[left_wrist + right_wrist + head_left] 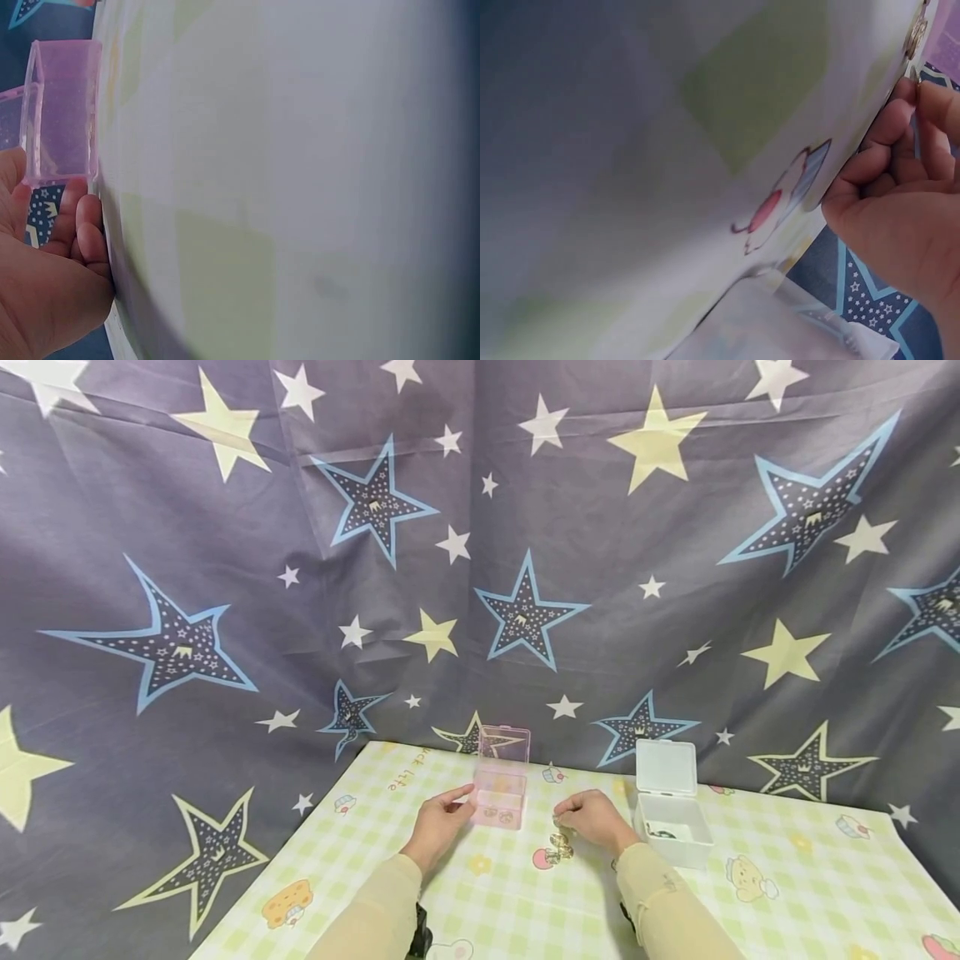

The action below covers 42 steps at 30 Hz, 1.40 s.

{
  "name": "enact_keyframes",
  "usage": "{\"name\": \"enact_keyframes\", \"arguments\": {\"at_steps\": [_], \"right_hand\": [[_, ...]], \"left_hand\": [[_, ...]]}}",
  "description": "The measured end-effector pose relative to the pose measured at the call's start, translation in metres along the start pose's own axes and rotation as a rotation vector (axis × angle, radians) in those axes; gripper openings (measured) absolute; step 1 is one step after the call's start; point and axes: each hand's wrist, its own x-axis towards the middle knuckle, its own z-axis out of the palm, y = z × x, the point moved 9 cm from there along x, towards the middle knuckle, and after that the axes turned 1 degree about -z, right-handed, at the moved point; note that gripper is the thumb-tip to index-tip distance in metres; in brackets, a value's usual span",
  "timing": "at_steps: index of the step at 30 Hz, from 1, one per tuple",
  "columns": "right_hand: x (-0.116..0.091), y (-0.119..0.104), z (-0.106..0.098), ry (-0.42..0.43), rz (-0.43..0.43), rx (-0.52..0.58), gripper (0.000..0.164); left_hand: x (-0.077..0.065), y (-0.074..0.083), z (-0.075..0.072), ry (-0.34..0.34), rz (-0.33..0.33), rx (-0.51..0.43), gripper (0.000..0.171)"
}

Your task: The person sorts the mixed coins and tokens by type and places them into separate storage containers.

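Note:
A small clear pink plastic box (498, 814) stands with its lid up, several gold-coloured round pieces in its front part. My left hand (441, 825) holds it by the left end; in the left wrist view the thumb (11, 169) lies at the rim and fingers touch the end wall. To the right, my right hand (596, 818) pinches a small gold-coloured metal piece (914, 73) between thumb and forefinger, mostly hidden by the fingertips. Just below that hand lies a small heap of similar gold-coloured pieces (558, 850), whose exact kind is too small to tell.
A white translucent box (693, 835), lid raised, stands right of my right hand with a few dark and shiny small things inside. A green-checked cloth (795, 893) with cartoon prints covers the table. Behind it hangs a dark star-patterned curtain (420, 668).

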Motion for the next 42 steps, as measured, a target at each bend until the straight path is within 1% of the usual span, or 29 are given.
{"name": "enact_keyframes", "arguments": {"at_steps": [5,18,25,31,35,42], "right_hand": [[0.0,0.005,0.0,-0.015,0.003,0.021,0.011],[-0.003,0.01,0.001,-0.045,0.042,0.06,0.015],[-0.003,0.01,-0.004,-0.034,0.07,0.18,0.022],[0.003,-0.006,-0.003,-0.013,0.044,0.249,0.025],[0.008,-0.02,0.005,-0.017,0.021,0.302,0.024],[0.011,-0.039,0.017,-0.026,-0.022,0.336,0.023]], "left_hand": [[-0.001,0.0,0.0,-0.018,0.002,-0.006,0.04],[-0.001,-0.002,0.001,-0.023,0.0,-0.006,0.039],[-0.002,0.0,0.0,-0.016,0.007,-0.019,0.039],[-0.004,0.002,-0.001,-0.022,0.011,-0.028,0.04],[-0.004,0.003,-0.002,-0.014,0.018,-0.016,0.04],[-0.003,0.003,-0.001,-0.008,0.007,-0.013,0.039]]}}
